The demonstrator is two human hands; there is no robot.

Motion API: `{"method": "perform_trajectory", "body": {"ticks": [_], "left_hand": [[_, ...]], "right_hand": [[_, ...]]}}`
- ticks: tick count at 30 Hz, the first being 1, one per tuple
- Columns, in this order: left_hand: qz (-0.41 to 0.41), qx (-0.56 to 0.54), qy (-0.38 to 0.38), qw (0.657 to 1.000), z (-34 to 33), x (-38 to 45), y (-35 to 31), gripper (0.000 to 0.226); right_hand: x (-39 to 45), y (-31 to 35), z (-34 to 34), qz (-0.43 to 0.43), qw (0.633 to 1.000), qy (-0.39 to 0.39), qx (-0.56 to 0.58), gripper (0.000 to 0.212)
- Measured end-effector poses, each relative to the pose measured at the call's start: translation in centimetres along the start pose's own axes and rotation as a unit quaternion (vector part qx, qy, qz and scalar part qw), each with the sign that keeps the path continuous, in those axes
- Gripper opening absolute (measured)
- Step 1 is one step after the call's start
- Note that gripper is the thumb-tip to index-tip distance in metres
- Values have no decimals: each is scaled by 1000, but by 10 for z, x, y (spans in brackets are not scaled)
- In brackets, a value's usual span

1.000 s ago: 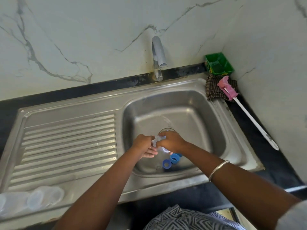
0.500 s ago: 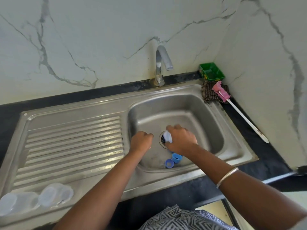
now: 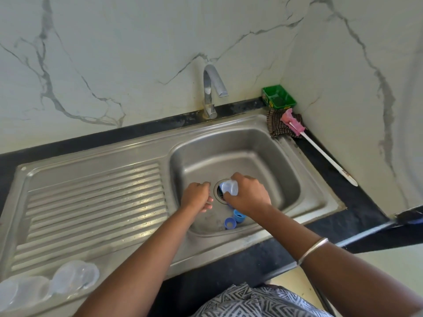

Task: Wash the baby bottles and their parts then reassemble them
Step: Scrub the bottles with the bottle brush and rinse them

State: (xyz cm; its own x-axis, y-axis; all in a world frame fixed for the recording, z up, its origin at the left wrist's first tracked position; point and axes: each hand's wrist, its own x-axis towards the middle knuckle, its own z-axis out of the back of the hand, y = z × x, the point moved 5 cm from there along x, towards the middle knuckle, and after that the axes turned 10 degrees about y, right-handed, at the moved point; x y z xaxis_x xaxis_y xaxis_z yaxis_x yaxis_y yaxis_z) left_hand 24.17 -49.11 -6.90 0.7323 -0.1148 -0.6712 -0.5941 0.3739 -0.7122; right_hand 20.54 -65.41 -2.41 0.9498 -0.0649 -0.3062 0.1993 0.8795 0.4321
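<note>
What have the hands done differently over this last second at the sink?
The hands have parted: a second ago both met on the clear bottle part over the drain. Now only the right hand grips it, while the left hand has drawn away, curled and seemingly empty. The two blue rings and clear bottles stayed put.

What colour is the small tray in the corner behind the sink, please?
Green; the tray shows clearly in the head view.

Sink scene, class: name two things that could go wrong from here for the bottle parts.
1. The right hand holds a clear cap right over the open drain; it could slip onto the grimy drain.
2. The blue rings lie loose on the sink floor and may need rewashing.
</note>
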Motion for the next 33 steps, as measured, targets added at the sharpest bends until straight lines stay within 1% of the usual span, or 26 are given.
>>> {"method": "perform_trajectory", "body": {"ticks": [2,4,7,9,12,13,14,16,17,19,21,23,26,30,33], "left_hand": [[20,-35,24,999,-8,4,-1,44],[34,-68,57,995,-19,6,-4,48],[25,-113,88,989,-33,10,-13,46],[11,-153,87,984,-41,13,-21,41],[-32,-161,73,984,-51,17,-34,35],[-46,-162,61,984,-56,19,-38,33],[-56,-165,50,983,-59,20,-41,33],[-75,-156,22,985,-66,25,-46,44],[-80,-140,2,987,-67,27,-49,49],[-96,-100,-32,990,-73,32,-55,48],[-118,-82,-42,989,-82,36,-62,47],[-134,-79,-45,987,-92,39,-69,49],[-145,-90,-53,984,-104,43,-75,51],[-136,-107,-70,982,-118,47,-80,55],[-122,-121,-81,982,-128,53,-79,60]], "right_hand": [[-1,-3,2,13,999,-14,43,41],[0,-7,3,26,992,-26,122,44],[5,-11,2,53,977,-17,206,54],[9,-18,1,65,972,3,227,60],[14,-30,3,98,971,24,219,67],[17,-38,6,108,967,37,226,63],[21,-44,8,115,960,54,248,55],[30,-59,19,121,942,73,304,34],[37,-69,27,115,942,64,308,27],[54,-91,47,90,964,24,249,26],[71,-111,76,80,981,-49,169,27],[87,-129,105,78,984,-123,106,28],[110,-153,138,49,981,-189,22,32],[133,-181,155,-25,975,-215,-54,36],[150,-193,155,-47,983,-167,-68,42]]}}
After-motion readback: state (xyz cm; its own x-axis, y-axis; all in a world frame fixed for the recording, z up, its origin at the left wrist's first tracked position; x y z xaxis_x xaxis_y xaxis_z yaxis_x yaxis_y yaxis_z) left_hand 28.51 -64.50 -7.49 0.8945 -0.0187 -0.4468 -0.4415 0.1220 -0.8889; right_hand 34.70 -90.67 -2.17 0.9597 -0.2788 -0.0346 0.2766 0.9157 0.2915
